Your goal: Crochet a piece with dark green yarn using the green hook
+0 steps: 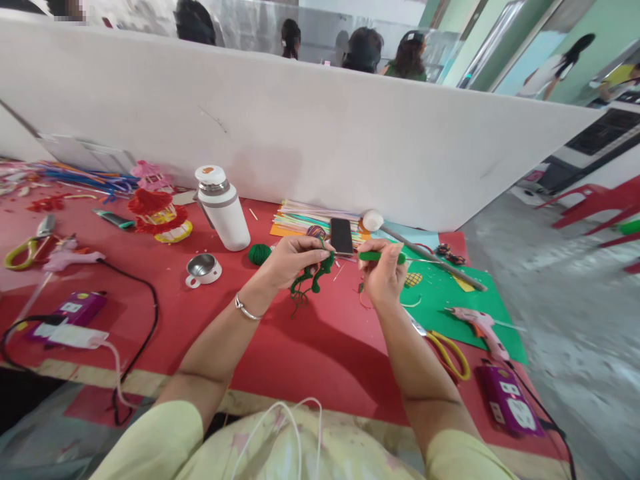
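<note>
The left hand (293,257) is raised just above the red tabletop (310,347), its fingers closed on a piece of green crochet work (313,277) whose loose strands hang down toward the cloth; a silver bangle (246,309) sits on that wrist. The right hand (383,270) is just beside it, fingers pinched on the green handle of a crochet hook (383,256), which lies level and points toward the left hand; whether the tip is in the yarn cannot be told. Behind the hands a black phone (342,236) rests on a stack of coloured paper (300,219), and a small ball of green yarn (259,253) lies near the left hand. Farther left stand a white flask (223,208) and its steel cup (203,269). To the right, on a green sheet (445,300), lies a pink glue gun (479,327); yellow-handled scissors (450,353) lie near the right forearm, and a purple power strip (510,400) sits at the tabletop's edge. A white partition (300,127) rises behind the tabletop.
</note>
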`<state>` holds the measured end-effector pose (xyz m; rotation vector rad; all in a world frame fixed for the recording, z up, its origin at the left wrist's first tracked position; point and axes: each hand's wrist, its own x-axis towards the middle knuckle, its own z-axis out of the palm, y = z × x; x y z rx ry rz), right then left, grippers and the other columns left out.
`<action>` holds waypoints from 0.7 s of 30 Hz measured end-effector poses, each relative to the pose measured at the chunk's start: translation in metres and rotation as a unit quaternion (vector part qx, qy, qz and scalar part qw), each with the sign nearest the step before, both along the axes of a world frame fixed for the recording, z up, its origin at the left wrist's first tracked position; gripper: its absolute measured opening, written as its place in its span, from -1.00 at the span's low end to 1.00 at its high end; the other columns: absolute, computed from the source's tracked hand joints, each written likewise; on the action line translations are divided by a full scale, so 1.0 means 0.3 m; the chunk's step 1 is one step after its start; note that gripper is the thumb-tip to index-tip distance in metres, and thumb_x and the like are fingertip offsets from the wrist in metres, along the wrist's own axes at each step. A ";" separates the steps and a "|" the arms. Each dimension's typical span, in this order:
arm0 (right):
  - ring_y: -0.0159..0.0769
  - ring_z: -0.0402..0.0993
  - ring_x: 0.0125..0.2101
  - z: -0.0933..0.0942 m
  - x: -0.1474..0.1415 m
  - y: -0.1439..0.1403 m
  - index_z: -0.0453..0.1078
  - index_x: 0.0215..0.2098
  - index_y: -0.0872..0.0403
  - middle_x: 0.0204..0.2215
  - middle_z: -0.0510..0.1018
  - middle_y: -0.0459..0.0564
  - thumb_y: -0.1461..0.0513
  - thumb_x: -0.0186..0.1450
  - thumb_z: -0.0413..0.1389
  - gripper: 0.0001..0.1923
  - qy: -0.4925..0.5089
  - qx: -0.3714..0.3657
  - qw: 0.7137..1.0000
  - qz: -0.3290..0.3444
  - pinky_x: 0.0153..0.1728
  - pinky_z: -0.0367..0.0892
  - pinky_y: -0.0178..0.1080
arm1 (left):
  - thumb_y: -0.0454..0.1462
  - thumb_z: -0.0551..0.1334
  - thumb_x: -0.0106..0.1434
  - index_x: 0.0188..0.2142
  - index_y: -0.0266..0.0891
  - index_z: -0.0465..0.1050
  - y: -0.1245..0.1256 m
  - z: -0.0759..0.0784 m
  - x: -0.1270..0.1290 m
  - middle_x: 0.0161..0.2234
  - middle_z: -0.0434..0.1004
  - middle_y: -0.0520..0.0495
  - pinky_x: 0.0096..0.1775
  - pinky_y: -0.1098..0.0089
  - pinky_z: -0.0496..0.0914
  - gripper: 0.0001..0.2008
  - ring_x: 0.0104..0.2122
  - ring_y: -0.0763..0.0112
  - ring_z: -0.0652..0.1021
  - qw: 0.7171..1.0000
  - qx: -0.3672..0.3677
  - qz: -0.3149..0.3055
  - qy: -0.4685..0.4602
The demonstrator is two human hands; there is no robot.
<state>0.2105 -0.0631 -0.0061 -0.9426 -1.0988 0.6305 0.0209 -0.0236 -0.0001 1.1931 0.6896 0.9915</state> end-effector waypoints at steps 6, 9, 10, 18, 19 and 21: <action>-0.36 0.33 -0.65 0.000 -0.002 -0.005 0.50 -0.43 0.01 -0.66 0.40 -0.09 -0.30 0.39 -0.09 -0.33 -0.014 0.004 1.000 0.007 -0.63 0.19 -0.28 | -0.16 0.53 0.08 -0.26 -0.30 0.70 0.001 -0.003 -0.002 -0.49 0.56 -0.04 -0.54 0.50 0.34 -0.71 -0.58 0.57 0.45 1.000 0.012 -0.008 0.004; -0.36 0.31 -0.65 0.000 -0.004 -0.007 0.51 -0.40 0.01 -0.66 0.40 -0.09 -0.30 0.40 -0.12 -0.33 -0.031 -0.007 0.999 0.010 -0.63 0.18 -0.27 | -0.17 0.52 0.09 -0.27 -0.31 0.70 0.000 -0.001 -0.001 -0.49 0.56 -0.05 -0.54 0.50 0.34 -0.72 -0.58 0.57 0.45 1.000 0.014 -0.010 0.005; -0.36 0.31 -0.66 0.000 -0.005 -0.007 0.51 -0.39 0.01 -0.66 0.40 -0.09 -0.29 0.40 -0.11 -0.33 -0.033 -0.008 0.999 0.012 -0.63 0.18 -0.27 | -0.17 0.52 0.08 -0.27 -0.31 0.70 -0.001 0.000 -0.001 -0.49 0.56 -0.05 -0.54 0.50 0.34 -0.72 -0.58 0.57 0.46 1.000 0.013 -0.008 0.004; -0.41 0.42 -0.62 -0.009 -0.007 -0.013 0.58 -0.31 0.02 -0.57 0.55 -0.11 -0.09 0.35 0.21 -0.63 -0.027 -0.016 0.997 0.069 -0.61 0.28 -0.33 | -0.19 0.53 0.09 -0.26 -0.27 0.71 -0.002 0.004 -0.009 -0.48 0.56 -0.02 -0.52 0.53 0.34 -0.75 -0.58 0.60 0.46 1.000 0.003 -0.020 -0.020; -0.41 0.43 -0.61 -0.013 -0.008 -0.013 0.58 -0.30 0.01 -0.55 0.57 -0.10 -0.05 0.33 0.25 -0.69 -0.036 -0.013 0.995 0.095 -0.60 0.29 -0.33 | -0.19 0.53 0.09 -0.25 -0.27 0.71 -0.002 0.006 -0.011 -0.48 0.57 -0.02 -0.52 0.52 0.34 -0.74 -0.58 0.60 0.46 1.000 0.003 -0.023 -0.020; -0.41 0.43 -0.59 -0.020 -0.014 -0.011 0.58 -0.29 0.01 -0.52 0.60 -0.10 0.01 0.32 0.28 -0.75 -0.049 -0.008 0.987 0.155 -0.58 0.31 -0.32 | -0.18 0.52 0.09 -0.23 -0.27 0.71 -0.003 0.010 -0.012 -0.46 0.59 -0.04 -0.52 0.51 0.34 -0.72 -0.58 0.59 0.45 0.999 0.002 -0.028 -0.017</action>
